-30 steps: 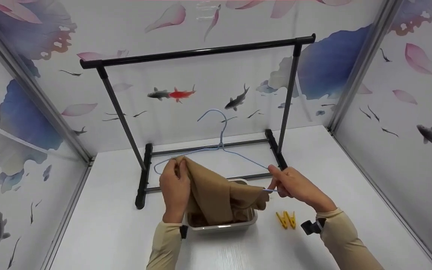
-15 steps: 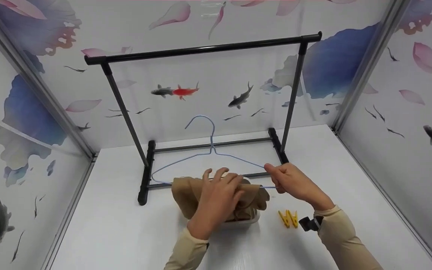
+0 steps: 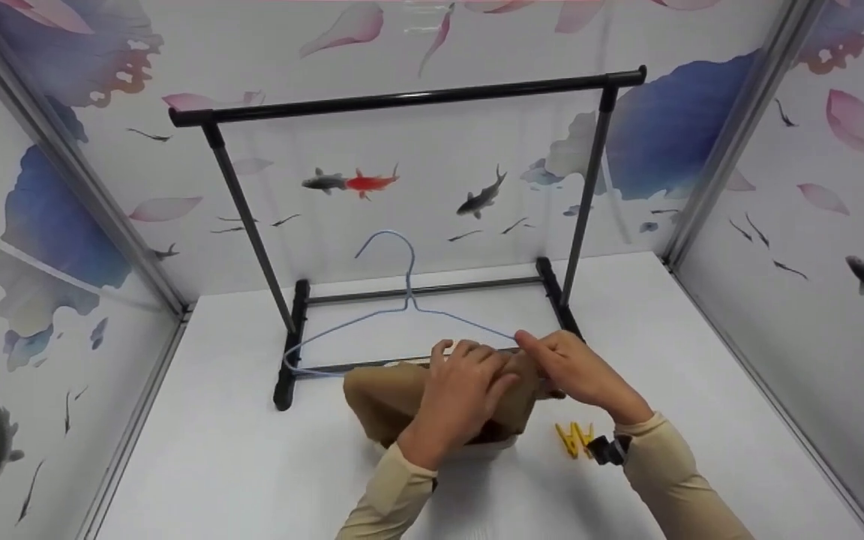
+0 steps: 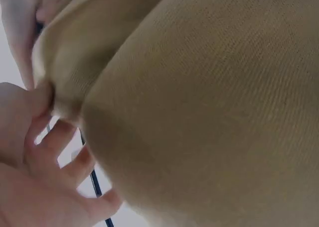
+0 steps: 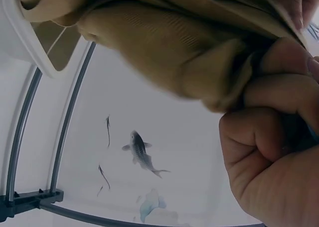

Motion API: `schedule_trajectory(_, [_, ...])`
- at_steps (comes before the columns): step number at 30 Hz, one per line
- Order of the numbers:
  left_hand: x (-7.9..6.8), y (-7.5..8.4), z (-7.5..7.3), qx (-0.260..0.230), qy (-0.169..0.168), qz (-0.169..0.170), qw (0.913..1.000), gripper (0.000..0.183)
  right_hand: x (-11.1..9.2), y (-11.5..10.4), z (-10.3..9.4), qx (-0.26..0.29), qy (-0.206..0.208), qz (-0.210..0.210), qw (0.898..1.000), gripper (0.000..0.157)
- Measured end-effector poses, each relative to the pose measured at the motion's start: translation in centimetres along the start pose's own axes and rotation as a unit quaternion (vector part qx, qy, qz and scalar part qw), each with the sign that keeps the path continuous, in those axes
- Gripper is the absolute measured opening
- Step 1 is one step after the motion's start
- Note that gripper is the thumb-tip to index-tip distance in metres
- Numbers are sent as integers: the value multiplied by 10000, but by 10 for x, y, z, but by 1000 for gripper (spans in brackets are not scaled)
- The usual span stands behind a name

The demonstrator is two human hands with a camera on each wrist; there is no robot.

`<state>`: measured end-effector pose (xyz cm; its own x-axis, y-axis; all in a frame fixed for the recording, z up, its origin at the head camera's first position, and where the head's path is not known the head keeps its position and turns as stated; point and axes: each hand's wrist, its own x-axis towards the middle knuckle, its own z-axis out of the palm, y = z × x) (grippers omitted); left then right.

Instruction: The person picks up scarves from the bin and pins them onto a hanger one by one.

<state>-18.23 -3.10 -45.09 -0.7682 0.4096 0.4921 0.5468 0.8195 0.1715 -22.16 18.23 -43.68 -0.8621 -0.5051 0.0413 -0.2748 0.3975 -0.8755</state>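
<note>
A brown, fine-ribbed garment (image 3: 387,390) is draped over the lower bar of a blue wire hanger (image 3: 357,322), its hook pointing up. My left hand (image 3: 458,394) pinches the garment between thumb and fingers near the middle of the bar; the left wrist view shows the thumb on a fold of the cloth (image 4: 199,102). My right hand (image 3: 578,371) grips the hanger's right corner, fingers curled tightly in the right wrist view, with bunched cloth (image 5: 164,53) right beside them. Cloth and hands hide the right part of the hanger's bar.
Beneath the garment stands a whitish plastic container (image 5: 37,43), mostly covered in the head view. Two yellow clothespins (image 3: 574,439) lie on the white table (image 3: 229,465) at right. Behind stands a black garment rack (image 3: 409,98). Printed walls enclose the table at the back and sides.
My left hand has left the garment's left end and shifted right along the bar, bringing cloth towards my right hand. The hanger has moved left and slightly down; my right hand keeps its grip.
</note>
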Motion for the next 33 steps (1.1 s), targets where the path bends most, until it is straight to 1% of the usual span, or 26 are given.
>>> schedule_trajectory(2, [-6,-9,-2,-58,-393,-67,9992,46,0,1,-3,80,93,100,9999,60])
schedule_trajectory(3, [-10,-17,-4,-87,-496,-130,9986,53,0,1,-5,116,116,145,9998,61])
schedule_trajectory(4, [-15,-26,-6,-96,-538,-174,9984,58,-1,3,-8,174,127,195,9996,61])
schedule_trajectory(5, [-20,-35,-9,-87,-509,-203,9985,60,-2,4,-11,214,147,240,9994,60])
schedule_trajectory(6, [-25,-45,-12,-33,-445,-218,9988,59,-3,5,-13,245,181,261,9992,61])
schedule_trajectory(8, [-33,-65,-18,-32,-255,-217,9994,48,-4,7,-18,336,229,275,9988,63])
schedule_trajectory(10, [-38,-83,-23,-80,-48,-87,9999,32,-5,8,-22,401,225,217,9987,64])
schedule_trajectory(12, [-39,-97,-29,-141,137,120,9997,18,-6,9,-25,365,212,122,9990,65])
schedule_trajectory(14, [-39,-107,-36,-133,389,201,9990,13,-6,10,-28,337,152,69,9993,65])
schedule_trajectory(15, [-38,-110,-40,-15,521,176,9985,13,-6,11,-29,376,129,65,9992,65])
schedule_trajectory(17, [-36,-115,-48,291,683,-4,9972,13,-7,11,-31,451,110,41,9989,65])
schedule_trajectory(18, [-36,-117,-51,484,672,-155,9964,13,-6,10,-32,488,117,33,9987,65])
schedule_trajectory(20, [-37,-116,-55,765,421,-457,9951,14,-9,10,-33,502,135,40,9986,65])
schedule_trajectory(21, [-38,-115,-56,795,269,-540,9950,16,-9,10,-33,447,129,30,9989,66])
schedule_trajectory(23, [-39,-107,-56,628,2,-560,9965,20,-8,9,-33,344,86,21,9994,65])
schedule_trajectory(25, [-38,-93,-55,252,-120,-448,9986,25,-7,8,-31,289,51,37,9996,65])
schedule_trajectory(27, [-33,-78,-51,-77,-97,-187,9998,26,-6,7,-30,318,53,32,9995,64])
schedule_trajectory(30, [-23,-60,-41,-211,-163,127,9996,19,-5,4,-27,375,114,-5,9992,64])
schedule_trajectory(31, [-19,-56,-38,-207,-143,166,9995,15,-5,4,-26,376,110,-7,9992,64])
schedule_trajectory(33, [-14,-49,-33,-189,-31,131,9997,8,-5,3,-23,366,28,2,9993,65])
